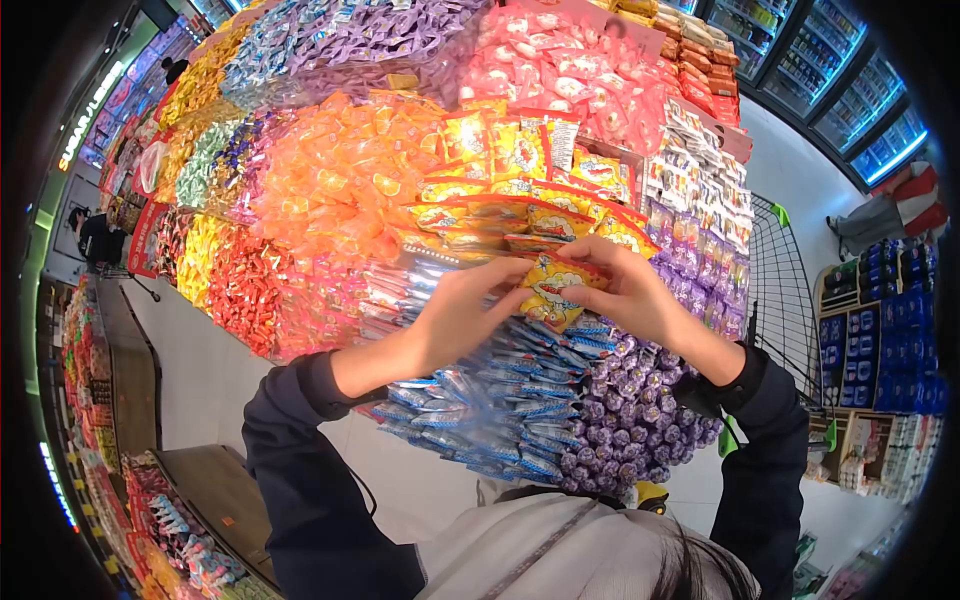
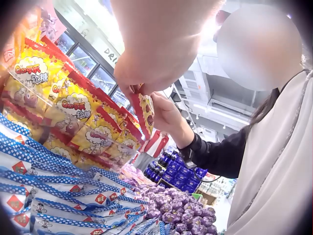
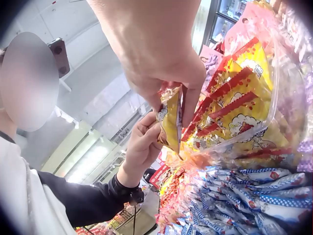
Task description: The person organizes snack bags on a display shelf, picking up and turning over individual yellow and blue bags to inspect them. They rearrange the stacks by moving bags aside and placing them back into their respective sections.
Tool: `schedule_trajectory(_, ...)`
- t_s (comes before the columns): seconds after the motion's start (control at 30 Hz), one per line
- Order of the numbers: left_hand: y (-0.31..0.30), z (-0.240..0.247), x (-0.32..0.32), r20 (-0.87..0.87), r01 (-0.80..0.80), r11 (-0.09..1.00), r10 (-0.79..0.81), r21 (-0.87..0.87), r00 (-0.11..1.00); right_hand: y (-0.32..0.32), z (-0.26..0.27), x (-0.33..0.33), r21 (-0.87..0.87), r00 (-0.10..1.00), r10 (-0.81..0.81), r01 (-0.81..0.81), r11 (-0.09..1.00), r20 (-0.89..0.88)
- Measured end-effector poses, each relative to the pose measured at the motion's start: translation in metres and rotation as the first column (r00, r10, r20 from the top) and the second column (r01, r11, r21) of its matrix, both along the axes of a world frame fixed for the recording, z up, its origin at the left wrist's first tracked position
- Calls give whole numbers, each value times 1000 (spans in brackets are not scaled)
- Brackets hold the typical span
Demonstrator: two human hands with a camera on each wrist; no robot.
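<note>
Head view: your hair [image 1: 640,565] sits nearest the lens, at the bottom edge. Above it both arms reach up to the sweet display. Your left hand [image 1: 465,310] & right hand [image 1: 625,295] meet on one yellow packet [image 1: 553,285], fingers curled onto it from either side. It's held in the air just in front of the tub [image 1: 540,205] of like packets, above the blue-white packets [image 1: 510,400] & purple sweets [image 1: 630,410]. A wire cart [image 1: 785,290] stands well apart on your right.

Left wrist view: the left hand [image 2: 161,44] fills the top, fingertips nipping the yellow packet [image 2: 145,112] at its upper edge. The right hand [image 2: 166,115] holds the far side. The tub [image 2: 73,110] is to the left, w/ blue-white packets [image 2: 49,196] below.

Right wrist view: the right hand [image 3: 156,54] pinches the top of the yellow packet [image 3: 171,120], and the left hand [image 3: 144,142] grips its other edge. The packet hangs upright, edge-on, near the tub [image 3: 271,110]. Can't tell if they touch.

Step, as I read it: one packet is up off the heap & shared btwn both hands. Whether you're checking it or squaring it up isn't clear. Any next move wants one hand w/ a full grip before the other lets go. Keep clear of the heaped tub front so nothing slides.
</note>
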State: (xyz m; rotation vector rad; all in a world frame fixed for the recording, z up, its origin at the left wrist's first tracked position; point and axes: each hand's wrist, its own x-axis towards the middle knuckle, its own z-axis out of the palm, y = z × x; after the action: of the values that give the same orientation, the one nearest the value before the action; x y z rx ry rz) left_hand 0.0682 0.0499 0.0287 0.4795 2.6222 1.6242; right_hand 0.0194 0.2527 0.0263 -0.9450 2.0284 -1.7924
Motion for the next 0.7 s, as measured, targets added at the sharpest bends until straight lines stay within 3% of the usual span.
schedule_trajectory(0.1,-1,4,-2,-119,41,990,-57,-135,991,7,9,1,69,999,32,-33,997,15)
schedule_trajectory(0.23,-13,35,-30,-246,-51,990,17,-132,969,17,30,-23,89,980,-111,127,988,-165)
schedule_trajectory(0.3,-35,42,-55,-320,-130,966,53,-224,946,18,29,-53,-116,971,-197,182,976,-133)
schedule_trajectory(0.37,-56,38,-86,-373,-174,911,24,-374,928,16,48,-74,-79,968,-250,249,965,0)
schedule_trajectory(0.47,-66,29,-116,-294,-65,797,-145,-601,945,-3,54,-105,-76,948,-280,272,959,-152)
schedule_trajectory(0.57,-71,8,-138,-156,54,751,-207,-658,966,-24,42,-131,109,931,-271,304,946,-243)
schedule_trajectory(0.67,-70,-1,-146,-98,148,692,-303,-707,948,-45,25,-149,249,911,-139,249,936,-388)
schedule_trajectory(0.7,-68,-1,-147,-75,175,673,-325,-718,943,-54,16,-154,207,941,-106,180,962,-322)
